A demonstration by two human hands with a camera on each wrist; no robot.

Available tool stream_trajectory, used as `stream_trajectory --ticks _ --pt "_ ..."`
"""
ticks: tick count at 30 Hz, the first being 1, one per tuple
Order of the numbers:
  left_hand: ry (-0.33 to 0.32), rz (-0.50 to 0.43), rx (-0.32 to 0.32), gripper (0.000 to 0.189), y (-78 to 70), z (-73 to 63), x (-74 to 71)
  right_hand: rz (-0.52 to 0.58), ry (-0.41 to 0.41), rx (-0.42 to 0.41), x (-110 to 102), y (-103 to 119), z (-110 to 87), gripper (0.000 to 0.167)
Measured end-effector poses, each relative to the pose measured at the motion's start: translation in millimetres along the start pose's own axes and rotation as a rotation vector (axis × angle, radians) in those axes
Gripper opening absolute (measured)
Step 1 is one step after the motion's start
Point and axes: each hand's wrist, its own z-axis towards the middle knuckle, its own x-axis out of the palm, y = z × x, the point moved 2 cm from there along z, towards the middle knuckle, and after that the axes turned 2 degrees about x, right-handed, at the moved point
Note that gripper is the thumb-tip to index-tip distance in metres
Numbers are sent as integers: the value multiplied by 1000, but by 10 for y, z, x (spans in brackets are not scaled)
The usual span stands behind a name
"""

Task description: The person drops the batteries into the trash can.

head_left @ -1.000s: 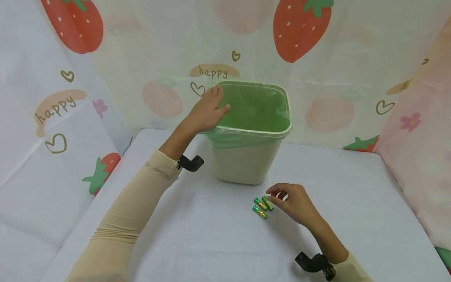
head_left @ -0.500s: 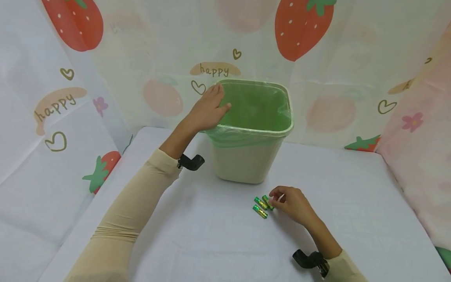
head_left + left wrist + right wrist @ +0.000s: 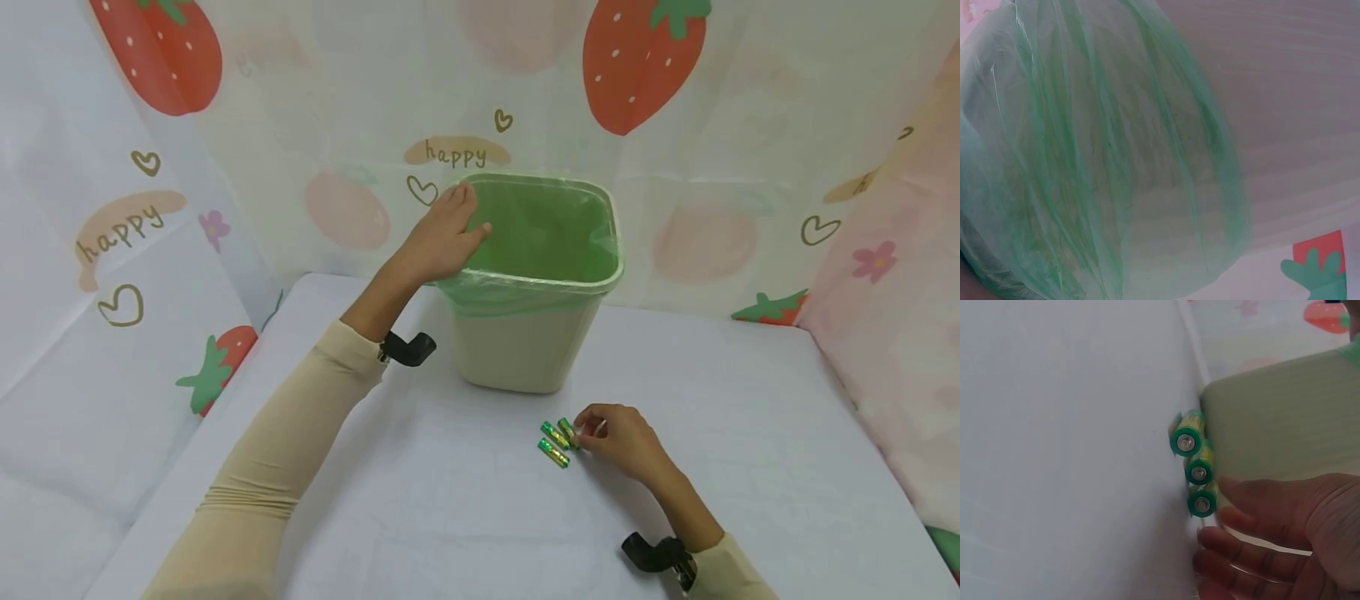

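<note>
A cream trash bin (image 3: 517, 350) stands upright, lined with a translucent green bag (image 3: 543, 229). My left hand (image 3: 442, 237) rests on its left rim, thumb over the opening; in the left wrist view the bag's folded edge (image 3: 1147, 156) hangs down the wall. Three green-gold batteries lie together on the table in front of the bin: a front one (image 3: 553, 452), a middle one (image 3: 555, 434) and a right one (image 3: 567, 429). My right hand (image 3: 622, 437) is at the right battery, its fingertips covering the near end; whether they pinch it cannot be made out.
A white cloth covers the table (image 3: 435, 517). Behind the bin hangs a strawberry-print backdrop (image 3: 360, 100), with more printed cloth at both sides. Black camera mounts sit on the left wrist (image 3: 408, 348) and the right wrist (image 3: 656, 552).
My right hand has lowered slightly, bringing its fingertips onto the right battery. The left hand stays on the rim, and the batteries lie where they were.
</note>
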Motion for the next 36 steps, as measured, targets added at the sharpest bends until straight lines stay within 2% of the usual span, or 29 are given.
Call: stream_trajectory --ticks 13,21,36 --pt "-13 -7 7 70 29 6 55 -53 -26 30 56 19 -49 12" --pt "-13 5 7 70 21 11 23 -99 -65 21 68 21 -41 12" --pt "-11 -7 0 70 -1 -12 1 -86 -61 30 78 -1 -20 9"
